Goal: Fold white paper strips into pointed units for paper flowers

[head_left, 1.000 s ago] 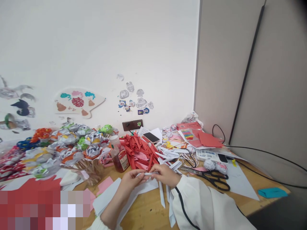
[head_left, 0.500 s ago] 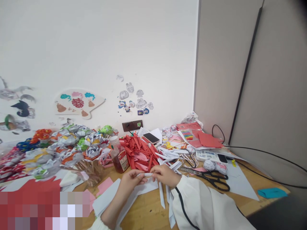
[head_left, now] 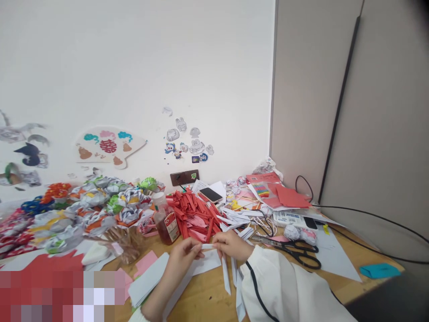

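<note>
At the near middle of the cluttered wooden table (head_left: pixel 208 304), a narrow white folded paper strip (head_left: pixel 208 246) is pinched at its ends between the left hand (head_left: pixel 185 254) and right hand (head_left: pixel 231 245). Less of it is seen than a second ago, seemingly because it has been folded shorter.

Two hands meet low over the brown wooden table (head_left: pixel 208 300). The left hand (head_left: pixel 182 256) and the right hand (head_left: pixel 233 245) each pinch one end of a small folded white paper strip (head_left: pixel 208 246). Just behind the hands lies a heap of folded red paper strips (head_left: pixel 194 213). A small plastic bottle of red liquid (head_left: pixel 166 220) stands behind the left hand. Black-handled scissors (head_left: pixel 297 251) lie to the right of the right hand. Crinkly paper flowers (head_left: pixel 100 206) fill the far left.
</note>
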Available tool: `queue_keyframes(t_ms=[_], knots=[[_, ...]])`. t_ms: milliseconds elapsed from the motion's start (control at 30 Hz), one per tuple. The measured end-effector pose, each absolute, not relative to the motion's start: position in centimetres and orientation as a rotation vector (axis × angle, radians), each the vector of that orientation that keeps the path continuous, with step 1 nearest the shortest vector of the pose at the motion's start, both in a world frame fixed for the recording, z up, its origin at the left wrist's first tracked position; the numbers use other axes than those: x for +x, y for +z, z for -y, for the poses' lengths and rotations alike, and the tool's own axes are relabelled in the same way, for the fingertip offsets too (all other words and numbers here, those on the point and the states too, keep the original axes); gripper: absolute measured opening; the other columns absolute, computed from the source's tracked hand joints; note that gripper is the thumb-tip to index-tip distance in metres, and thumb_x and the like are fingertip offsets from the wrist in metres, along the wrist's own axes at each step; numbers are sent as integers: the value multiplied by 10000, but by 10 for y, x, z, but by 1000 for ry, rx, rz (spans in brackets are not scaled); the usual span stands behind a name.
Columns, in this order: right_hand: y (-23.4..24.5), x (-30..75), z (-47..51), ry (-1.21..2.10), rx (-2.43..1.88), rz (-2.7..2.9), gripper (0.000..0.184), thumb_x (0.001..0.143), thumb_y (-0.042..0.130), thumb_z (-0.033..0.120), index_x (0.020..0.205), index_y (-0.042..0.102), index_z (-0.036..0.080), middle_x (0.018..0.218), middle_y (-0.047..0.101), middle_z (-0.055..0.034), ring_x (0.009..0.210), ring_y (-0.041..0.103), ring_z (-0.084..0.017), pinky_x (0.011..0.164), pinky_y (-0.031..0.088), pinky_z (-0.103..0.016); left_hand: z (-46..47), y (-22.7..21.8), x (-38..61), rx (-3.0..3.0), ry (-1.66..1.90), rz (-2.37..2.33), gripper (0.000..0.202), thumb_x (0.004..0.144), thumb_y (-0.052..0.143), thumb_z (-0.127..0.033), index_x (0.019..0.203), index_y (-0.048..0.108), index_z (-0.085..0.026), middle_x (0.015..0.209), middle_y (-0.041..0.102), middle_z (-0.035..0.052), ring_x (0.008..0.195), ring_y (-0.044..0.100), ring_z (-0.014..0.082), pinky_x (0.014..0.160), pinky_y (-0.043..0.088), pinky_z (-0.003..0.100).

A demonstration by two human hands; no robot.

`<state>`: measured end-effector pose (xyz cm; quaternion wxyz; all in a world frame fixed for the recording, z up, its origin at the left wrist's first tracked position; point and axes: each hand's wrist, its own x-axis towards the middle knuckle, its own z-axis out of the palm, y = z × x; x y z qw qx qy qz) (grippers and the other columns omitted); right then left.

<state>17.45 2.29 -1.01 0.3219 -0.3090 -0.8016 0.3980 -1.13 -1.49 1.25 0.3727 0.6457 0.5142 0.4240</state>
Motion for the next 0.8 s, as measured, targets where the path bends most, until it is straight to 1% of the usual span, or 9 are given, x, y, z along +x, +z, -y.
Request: queue_keyframes(t_ms=[100,167,267,333,467,533,633,700,800], knots=[[-14,172,-22,963,-849,2200,140,793,442,238,786,557,157,521,562,41,431,493,-74,445,367,-161,12,5,-12,1904,1026,-1388,197,673,538,-336,669,609,-153,662,653,38,643,589,170,590,443,249],[-15,169,-20,864,-832,2263,135,789,461,243,826,559,159,586,597,27,521,535,-87,507,386,-169,11,2,-12,1968,957,-1428,176,671,535,-301,699,627,-152,705,661,48,679,583,180,606,436,250],[-14,166,-17,672,-811,2339,131,794,462,235,780,568,162,643,607,15,624,552,-103,589,392,-185,11,1,-9,2025,933,-1465,172,683,515,-278,678,627,-148,682,657,49,675,575,181,616,423,247],[-14,165,-16,594,-808,2372,161,807,441,224,726,565,162,625,590,16,614,540,-104,590,388,-190,13,4,-7,2051,921,-1493,181,691,508,-287,677,629,-152,676,656,48,665,573,182,599,415,241],[-18,164,-17,564,-801,2392,168,822,429,249,735,555,178,606,573,20,594,528,-109,563,384,-194,24,13,-5,2211,832,-1446,214,730,475,-307,786,652,-200,783,672,59,734,582,193,661,402,250],[-20,163,-18,497,-824,2404,165,822,432,268,747,554,186,624,581,9,601,525,-120,553,379,-203,28,17,-4,2321,784,-1459,225,749,448,-299,745,652,-204,736,661,59,714,574,195,648,387,251],[-20,162,-18,377,-818,2432,155,816,437,266,752,559,194,659,590,-6,615,521,-131,557,373,-213,29,18,-4,2359,766,-1495,240,756,434,-295,652,625,-195,645,636,41,640,556,180,586,364,235],[-16,164,-18,417,-797,2425,158,821,428,250,751,559,195,627,582,5,603,523,-122,565,375,-204,26,19,-5,2280,785,-1500,240,746,448,-316,631,616,-189,616,636,31,597,550,168,556,360,226],[-9,169,-19,585,-793,2360,165,825,425,237,743,557,182,574,573,28,589,535,-106,583,383,-187,22,19,-7,2089,878,-1509,251,716,486,-357,590,601,-174,581,640,31,569,554,166,540,379,227]])
